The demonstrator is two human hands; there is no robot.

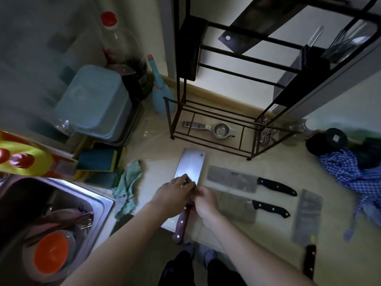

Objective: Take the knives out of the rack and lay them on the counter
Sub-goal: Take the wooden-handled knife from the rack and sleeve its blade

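Beige counter point(268, 172) beside the sink point(99, 195) holds four cleavers in front of the black rack point(206, 129). Both hands meet on the leftmost cleaver point(190, 168): left hand point(171, 198) curled over where blade meets handle, right hand point(203, 200) pinching beside it. Three cleavers point(233, 179) lie to the right, untouched.

Domestic kitchen: stainless steel sink point(93, 200) with dishes lower left, beige counter point(268, 168), black wire rack point(208, 122) upper centre.
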